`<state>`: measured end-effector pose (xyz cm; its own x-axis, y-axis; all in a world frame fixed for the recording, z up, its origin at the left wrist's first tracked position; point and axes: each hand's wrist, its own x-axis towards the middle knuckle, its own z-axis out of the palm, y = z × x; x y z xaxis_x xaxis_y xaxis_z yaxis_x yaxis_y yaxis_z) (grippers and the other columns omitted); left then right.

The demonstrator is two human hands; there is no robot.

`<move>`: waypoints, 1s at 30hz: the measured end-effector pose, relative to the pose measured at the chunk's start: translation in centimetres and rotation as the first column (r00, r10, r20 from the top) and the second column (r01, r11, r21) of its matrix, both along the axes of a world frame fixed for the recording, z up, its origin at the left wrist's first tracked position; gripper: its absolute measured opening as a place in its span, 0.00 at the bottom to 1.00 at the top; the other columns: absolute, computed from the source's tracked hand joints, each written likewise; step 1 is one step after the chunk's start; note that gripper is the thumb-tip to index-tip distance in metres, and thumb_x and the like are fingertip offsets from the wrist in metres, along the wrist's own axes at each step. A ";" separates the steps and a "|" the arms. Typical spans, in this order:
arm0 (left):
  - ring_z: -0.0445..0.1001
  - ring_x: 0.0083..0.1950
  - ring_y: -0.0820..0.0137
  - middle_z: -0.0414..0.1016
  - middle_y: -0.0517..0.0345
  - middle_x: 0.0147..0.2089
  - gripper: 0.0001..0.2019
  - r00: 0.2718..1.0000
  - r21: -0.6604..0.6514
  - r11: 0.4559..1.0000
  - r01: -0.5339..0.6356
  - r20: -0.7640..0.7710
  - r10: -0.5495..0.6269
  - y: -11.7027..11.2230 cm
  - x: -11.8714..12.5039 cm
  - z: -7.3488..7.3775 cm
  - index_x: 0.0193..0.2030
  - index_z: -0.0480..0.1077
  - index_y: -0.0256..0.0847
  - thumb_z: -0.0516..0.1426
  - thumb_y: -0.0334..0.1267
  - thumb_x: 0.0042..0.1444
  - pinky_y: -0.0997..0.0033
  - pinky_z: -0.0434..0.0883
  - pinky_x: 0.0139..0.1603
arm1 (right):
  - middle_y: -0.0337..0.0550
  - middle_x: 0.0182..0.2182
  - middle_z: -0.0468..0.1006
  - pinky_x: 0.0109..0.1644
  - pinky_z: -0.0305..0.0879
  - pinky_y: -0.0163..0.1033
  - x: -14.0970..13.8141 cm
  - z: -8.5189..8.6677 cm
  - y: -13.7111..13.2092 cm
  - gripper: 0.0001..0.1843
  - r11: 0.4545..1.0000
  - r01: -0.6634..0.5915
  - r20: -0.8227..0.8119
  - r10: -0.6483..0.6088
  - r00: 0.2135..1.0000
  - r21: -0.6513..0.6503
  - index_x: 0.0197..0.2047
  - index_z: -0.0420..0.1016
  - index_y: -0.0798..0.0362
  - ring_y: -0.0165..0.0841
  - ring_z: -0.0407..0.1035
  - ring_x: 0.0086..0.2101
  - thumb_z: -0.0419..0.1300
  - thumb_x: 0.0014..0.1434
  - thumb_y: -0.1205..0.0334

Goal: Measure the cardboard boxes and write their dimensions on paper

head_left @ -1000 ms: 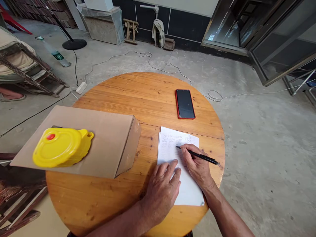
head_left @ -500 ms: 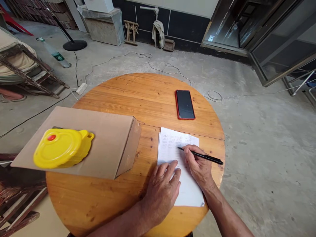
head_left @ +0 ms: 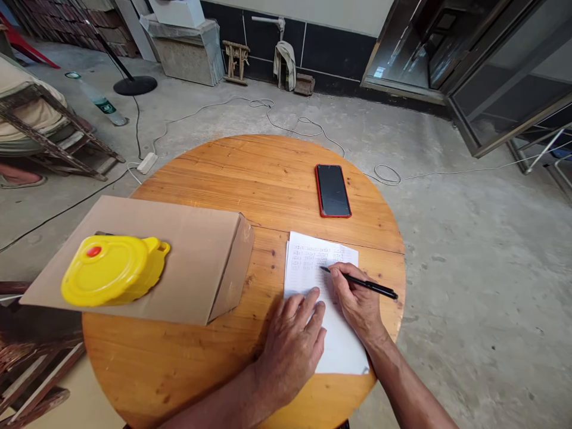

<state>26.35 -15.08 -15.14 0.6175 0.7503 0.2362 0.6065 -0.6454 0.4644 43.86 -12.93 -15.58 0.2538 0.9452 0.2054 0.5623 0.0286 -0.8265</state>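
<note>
White paper sheets (head_left: pixel 342 348) lie on the round wooden table (head_left: pixel 214 363), with several rows of small handwriting near the top that I cannot read. My right hand (head_left: pixel 361 307) grips a black pen (head_left: pixel 373 285) between thumb and fingers. The pen's tip is at the end of the lowest written row, and its back end points right. Flat across the left edge of the sheets rests my left hand (head_left: pixel 295 339), fingers spread and holding nothing. Part of the paper is hidden under both hands.
Left on the table is a cardboard box (head_left: pixel 192 262) with a yellow plastic case (head_left: pixel 111 268) on top. A red-edged phone (head_left: pixel 333 190) lies beyond the paper. Cables (head_left: pixel 308 122) run over the concrete floor. A person sits on a wooden chair (head_left: pixel 49 128) at far left.
The pen tip has shifted very slightly within the lowest row, and the pen's back end has tipped a little. My left hand stays in place on the paper.
</note>
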 end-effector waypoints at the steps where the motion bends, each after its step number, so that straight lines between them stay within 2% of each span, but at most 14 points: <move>1: 0.68 0.54 0.58 0.71 0.51 0.63 0.17 1.000 -0.001 1.000 0.000 0.001 0.000 0.0 0.0 0.0 0.57 0.69 0.37 0.56 0.32 0.61 0.56 0.69 0.54 | 0.35 0.22 0.72 0.29 0.63 0.36 0.0 0.0 0.0 0.11 1.000 -0.002 0.002 0.002 1.000 0.001 0.37 0.76 0.51 0.30 0.66 0.22 0.55 0.67 0.58; 10: 0.68 0.55 0.58 0.71 0.50 0.63 0.17 1.000 -0.004 1.000 -0.002 0.007 0.002 0.0 0.0 0.0 0.57 0.69 0.37 0.57 0.31 0.60 0.56 0.69 0.55 | 0.37 0.25 0.74 0.30 0.64 0.36 0.0 0.0 -0.1 0.10 1.000 -0.001 -0.012 0.001 1.000 0.005 0.36 0.75 0.51 0.30 0.68 0.24 0.55 0.67 0.59; 27: 0.67 0.55 0.58 0.70 0.51 0.64 0.18 1.000 -0.027 1.000 -0.003 0.003 0.003 -0.1 0.0 0.0 0.58 0.68 0.37 0.57 0.31 0.61 0.55 0.69 0.55 | 0.40 0.28 0.78 0.34 0.67 0.37 -0.3 0.6 0.2 0.10 0.999 -0.038 0.118 0.033 0.992 0.038 0.36 0.76 0.51 0.32 0.71 0.28 0.55 0.67 0.61; 30: 0.67 0.55 0.58 0.70 0.51 0.64 0.18 1.000 -0.041 0.999 -0.001 -0.002 0.001 -0.1 -0.1 0.1 0.58 0.68 0.38 0.57 0.31 0.61 0.56 0.69 0.55 | 0.40 0.28 0.78 0.34 0.66 0.37 -0.2 0.4 0.2 0.10 0.998 -0.046 0.096 0.043 0.994 0.033 0.36 0.76 0.51 0.33 0.71 0.29 0.55 0.67 0.61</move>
